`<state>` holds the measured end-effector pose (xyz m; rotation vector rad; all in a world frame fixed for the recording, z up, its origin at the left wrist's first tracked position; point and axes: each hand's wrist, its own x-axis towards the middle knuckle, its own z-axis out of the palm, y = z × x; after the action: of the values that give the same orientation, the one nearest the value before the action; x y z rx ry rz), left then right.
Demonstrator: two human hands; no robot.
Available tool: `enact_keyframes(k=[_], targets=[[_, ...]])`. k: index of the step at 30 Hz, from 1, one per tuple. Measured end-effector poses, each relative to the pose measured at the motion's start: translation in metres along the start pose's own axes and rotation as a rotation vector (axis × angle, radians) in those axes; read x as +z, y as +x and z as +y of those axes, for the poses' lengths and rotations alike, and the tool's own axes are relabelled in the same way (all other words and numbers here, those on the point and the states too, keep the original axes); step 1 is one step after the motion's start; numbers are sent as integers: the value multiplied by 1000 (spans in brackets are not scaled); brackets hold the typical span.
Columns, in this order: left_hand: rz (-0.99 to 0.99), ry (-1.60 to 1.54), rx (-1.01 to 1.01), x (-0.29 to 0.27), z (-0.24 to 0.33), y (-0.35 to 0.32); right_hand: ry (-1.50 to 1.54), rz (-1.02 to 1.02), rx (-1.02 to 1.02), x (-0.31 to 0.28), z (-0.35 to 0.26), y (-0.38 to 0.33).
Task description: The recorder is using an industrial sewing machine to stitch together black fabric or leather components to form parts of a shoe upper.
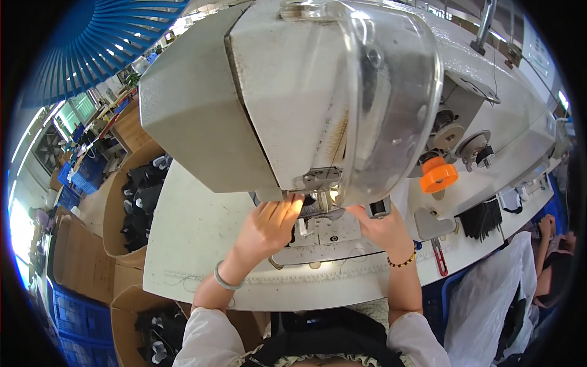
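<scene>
- Far off to the left of my left hand, cardboard boxes (125, 214) stand beside the table, holding dark pieces with pale parts.
- My left hand (269, 223), a pale bangle (225, 281) on its wrist, reaches under the head of the grey sewing machine (287, 92); its fingers curl down onto a dark piece of fabric (315, 208) at the needle area, pressing rather than clenched.
- The dark fabric lies between my two hands on the machine bed, under the lamp's glare; how firmly either hand grips it I cannot tell.
- My right hand (382, 229), a beaded bracelet (402, 262) on its wrist, rests just beside the fabric's right edge, fingertips hidden under the machine's clear guard (391, 104).
- Just right of my right hand, a red tool (439, 257) lies on the white table (195, 244).
- Above it, an orange knob (438, 174) sticks out from the machine body.
- Further right, a stack of dark pieces (483, 219) sits on the table, near a white plastic bag (489, 293).
</scene>
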<state>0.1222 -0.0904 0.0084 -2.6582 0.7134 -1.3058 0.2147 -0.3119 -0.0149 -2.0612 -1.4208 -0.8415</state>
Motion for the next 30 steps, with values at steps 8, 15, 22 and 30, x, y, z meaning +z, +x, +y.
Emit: enact_keyframes(k=[8, 15, 22, 30], targets=[[-16, 57, 65, -3, 1, -3, 17, 8, -40, -12, -8, 8], [-39, 34, 65, -4, -1, -3, -10, 103, -66, -9, -16, 21], [-59, 75, 65, -7, 4, -2, 102, 91, -22, 0, -6, 11], [-131, 179, 131, -19, 12, -1, 90, 144, -155, 0, 1, 9]])
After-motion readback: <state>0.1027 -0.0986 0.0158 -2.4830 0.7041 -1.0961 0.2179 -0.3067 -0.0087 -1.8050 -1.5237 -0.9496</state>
